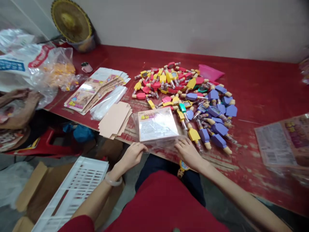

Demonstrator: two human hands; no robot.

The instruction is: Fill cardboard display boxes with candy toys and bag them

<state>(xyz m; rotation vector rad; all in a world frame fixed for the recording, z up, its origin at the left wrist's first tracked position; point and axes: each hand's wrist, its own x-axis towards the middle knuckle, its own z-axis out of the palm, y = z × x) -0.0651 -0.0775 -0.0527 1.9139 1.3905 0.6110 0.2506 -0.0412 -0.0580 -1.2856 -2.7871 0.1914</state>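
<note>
In the head view, one clear plastic packet (157, 127) with a printed card inside is seen at the lower centre of the frame, lying at the near edge of the red table (256, 87). The left hand (133, 154) is placed at the packet's near left corner, its fingers curled down on the plastic edge; the right hand (187, 152) is laid on the near right corner, fingers bent and spread over the film. Whether the edge is pinched or only pressed cannot be told.

Just right of the packet, a heap of small toys (190, 93) is spread over the middle of the frame: too many to be counted exactly, several dozen, in red, yellow, purple and a few green. To the left, one fan of printed cards (96, 90), one sheaf of clear sleeves (108, 102) and one stack of plain tan cards (115, 120) are laid. One white crate (74, 190) is seen at the lower left, one round fan (71, 21) at the upper left, and one more printed packet (282, 141) at the right edge. Writing is printed on the cards, but it is too blurred to be read.
</note>
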